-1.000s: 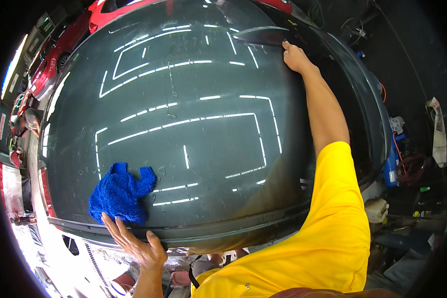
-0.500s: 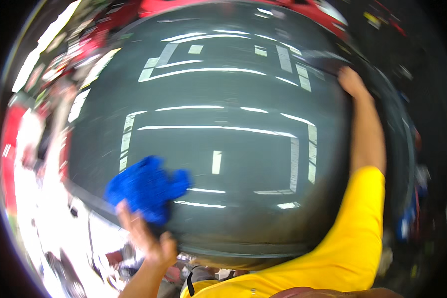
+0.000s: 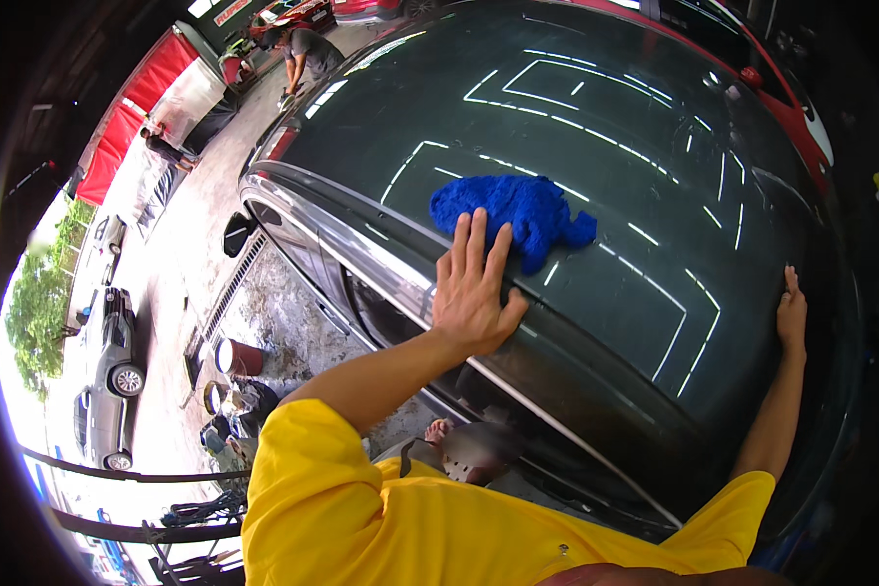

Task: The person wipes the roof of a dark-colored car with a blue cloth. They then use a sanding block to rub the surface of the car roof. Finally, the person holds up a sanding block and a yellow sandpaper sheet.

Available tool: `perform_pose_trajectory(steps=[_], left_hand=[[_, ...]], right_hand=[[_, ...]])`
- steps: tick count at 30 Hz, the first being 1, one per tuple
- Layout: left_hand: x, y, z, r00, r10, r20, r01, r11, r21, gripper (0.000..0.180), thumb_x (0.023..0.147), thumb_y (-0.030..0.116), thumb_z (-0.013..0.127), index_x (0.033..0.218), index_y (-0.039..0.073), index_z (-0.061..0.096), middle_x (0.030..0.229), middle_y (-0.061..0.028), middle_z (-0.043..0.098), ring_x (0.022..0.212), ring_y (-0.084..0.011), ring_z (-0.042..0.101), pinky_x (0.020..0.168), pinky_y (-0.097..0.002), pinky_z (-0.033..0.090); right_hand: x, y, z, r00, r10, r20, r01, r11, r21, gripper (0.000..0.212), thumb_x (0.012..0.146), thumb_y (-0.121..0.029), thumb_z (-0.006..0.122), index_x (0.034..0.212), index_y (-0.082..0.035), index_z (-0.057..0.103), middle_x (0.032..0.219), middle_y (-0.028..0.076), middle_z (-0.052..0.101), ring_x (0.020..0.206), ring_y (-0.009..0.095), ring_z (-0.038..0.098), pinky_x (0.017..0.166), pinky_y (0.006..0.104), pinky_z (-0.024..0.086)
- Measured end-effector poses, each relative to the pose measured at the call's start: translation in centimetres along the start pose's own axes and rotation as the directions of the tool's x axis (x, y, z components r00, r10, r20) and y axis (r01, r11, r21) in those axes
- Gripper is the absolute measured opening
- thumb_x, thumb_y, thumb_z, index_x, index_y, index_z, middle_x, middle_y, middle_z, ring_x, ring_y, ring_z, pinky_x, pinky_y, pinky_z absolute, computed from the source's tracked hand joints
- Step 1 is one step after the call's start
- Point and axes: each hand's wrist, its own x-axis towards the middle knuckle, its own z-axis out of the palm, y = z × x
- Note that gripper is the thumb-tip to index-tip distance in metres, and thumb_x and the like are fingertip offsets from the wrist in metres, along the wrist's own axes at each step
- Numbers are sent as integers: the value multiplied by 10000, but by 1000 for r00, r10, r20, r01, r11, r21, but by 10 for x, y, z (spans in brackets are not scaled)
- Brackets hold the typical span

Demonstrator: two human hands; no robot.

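**Item: dark car roof with cleaning cloth, seen from above**

- Blue microfibre cloth: lies bunched on the dark car roof, upper centre of the frame. One second ago it sat at lower left; the view has swung round, so the shift in the frame is mostly the head turning, not the cloth travelling across the panel.
- Left hand: flat and spread, palm down at the roof's edge, fingertips touching the near edge of the cloth. Not clenched; it presses rather than grips. Earlier it rested just below the cloth in much the same way, so the contact is kept.
- Right hand: at the right of the frame, fingers laid flat on the far edge of the roof, holding nothing. It was stretched to the top of the frame before; now it sits lower and nearer.
- Judgement: both hands brace on the roof and the cloth is under the fingers, ready to be pushed across the panel; wiping seems in progress, with the body repositioned alongside the car.
- Surroundings: chrome roof trim, wet concrete floor, a red awning at upper left, another person bent over near the top, a grey parked car at left.
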Motion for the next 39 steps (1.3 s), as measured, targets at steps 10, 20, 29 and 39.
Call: perform_pose_trajectory(steps=[10, 20, 29, 39], left_hand=[[-9, -13, -6, 1000, 21, -9, -21, 1000, 5, 854, 874, 303, 595, 1632, 62, 285, 1701, -291, 161, 1589, -465, 126, 1199, -575, 255], [-8, -15, 15, 973, 121, -195, -115, 992, 42, 832, 862, 207, 607, 1634, 76, 329, 1700, -237, 250, 1567, -475, 215, 1215, -594, 238], [-1, -17, 24, 968, 195, -158, -182, 979, 93, 718, 987, 327, 445, 1632, 40, 312, 1693, -263, 252, 1560, -488, 228, 1238, -610, 196], [-1, -28, 20, 966, 224, -133, -213, 973, 89, 747, 929, 271, 462, 1606, -9, 315, 1689, -288, 238, 1553, -510, 222, 1238, -620, 179]], right_hand=[[-227, -148, -13, 999, 9, -35, -6, 996, 94, 691, 879, 151, 347, 1532, -23, 490, 1624, 222, 415, 1552, 356, 318, 1283, 443, 267], [-274, -220, -48, 995, 72, 69, -79, 992, 99, 674, 897, 112, 488, 1556, -21, 448, 1656, 220, 358, 1573, 350, 276, 1302, 450, 229], [-60, -58, -14, 996, 21, -88, -21, 1000, -7, 484, 1001, -26, 420, 1465, -7, 556, 1553, 244, 491, 1464, 403, 442, 1241, 433, 347], [76, -25, 12, 973, 196, -121, -197, 980, 7, 484, 1003, -93, 442, 1461, -104, 601, 1570, 171, 500, 1472, 355, 450, 1248, 416, 341]])
